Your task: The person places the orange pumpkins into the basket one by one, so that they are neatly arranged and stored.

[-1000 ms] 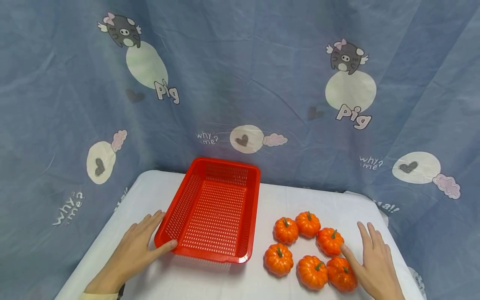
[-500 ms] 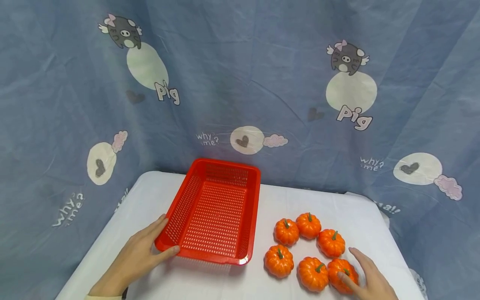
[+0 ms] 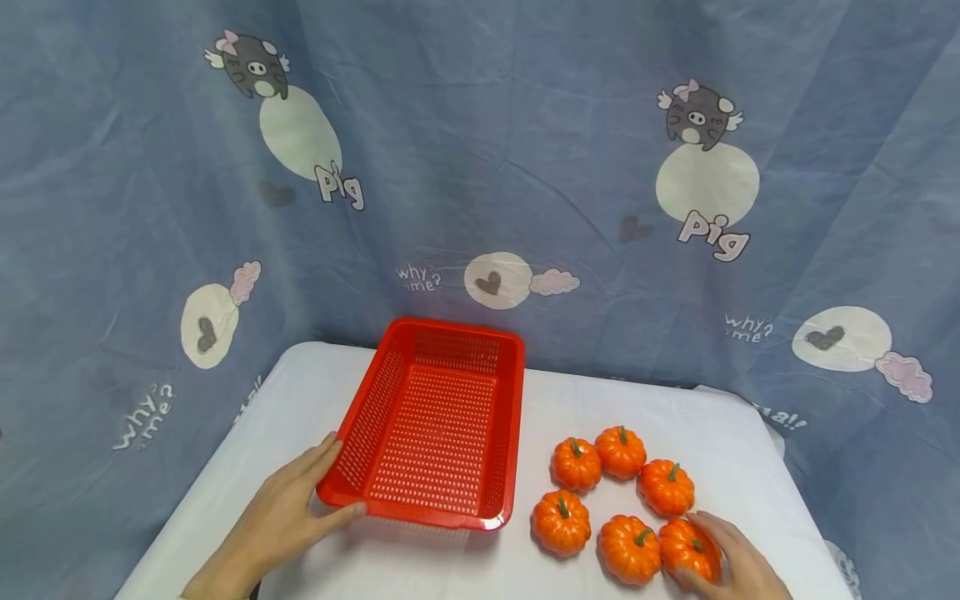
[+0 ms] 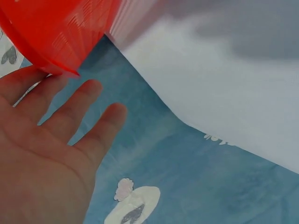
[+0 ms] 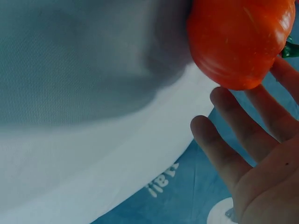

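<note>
A red perforated plastic basket [image 3: 442,522] stands on the white-covered table, its inside showing bare mesh. My left hand [image 3: 277,517] rests at its near left corner, thumb on the front rim, the other fingers extended along the left side. Close up in the left wrist view, fingertips [image 4: 49,77] meet the rim while the lower fingers lie apart from it. Several small orange pumpkins with green stems sit right of the basket. Around the nearest right pumpkin [image 3: 684,546], my right hand [image 3: 738,567] holds thumb and fingers at opposite sides. In the right wrist view its little finger stays off the pumpkin [image 5: 238,42].
Close left of the held pumpkin sits another pumpkin [image 3: 628,552], with one more pumpkin [image 3: 666,488] just behind. Others, including a pumpkin [image 3: 561,523] near the basket, complete a loose ring. A blue printed curtain [image 3: 480,167] rises behind and beside the table [image 3: 420,571].
My right hand has come down and in from the right, its spread fingers drawing in around the near right pumpkin. The left hand has settled slightly closer against the basket corner.
</note>
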`<state>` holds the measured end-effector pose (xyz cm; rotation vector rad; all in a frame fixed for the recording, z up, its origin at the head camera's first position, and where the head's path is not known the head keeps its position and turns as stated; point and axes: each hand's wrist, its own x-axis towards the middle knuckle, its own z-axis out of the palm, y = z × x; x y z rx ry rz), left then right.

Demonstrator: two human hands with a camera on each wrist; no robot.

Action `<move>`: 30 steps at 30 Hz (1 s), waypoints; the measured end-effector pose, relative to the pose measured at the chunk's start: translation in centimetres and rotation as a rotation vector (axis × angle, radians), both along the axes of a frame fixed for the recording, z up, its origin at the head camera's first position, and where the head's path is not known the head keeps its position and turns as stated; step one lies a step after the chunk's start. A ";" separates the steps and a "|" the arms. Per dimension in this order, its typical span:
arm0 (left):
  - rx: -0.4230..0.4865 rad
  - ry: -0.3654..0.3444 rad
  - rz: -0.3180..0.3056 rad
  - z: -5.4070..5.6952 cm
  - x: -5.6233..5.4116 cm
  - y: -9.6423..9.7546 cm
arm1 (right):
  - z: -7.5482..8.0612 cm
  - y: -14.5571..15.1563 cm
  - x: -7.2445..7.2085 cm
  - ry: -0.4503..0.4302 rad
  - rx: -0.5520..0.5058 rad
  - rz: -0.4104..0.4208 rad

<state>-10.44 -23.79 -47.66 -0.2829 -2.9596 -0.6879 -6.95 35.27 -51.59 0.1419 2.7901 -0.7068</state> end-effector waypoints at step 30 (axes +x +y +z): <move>0.009 -0.021 0.012 -0.1 0.2 -0.2 | 4.5 0.7 -0.3 0.245 0.131 0.092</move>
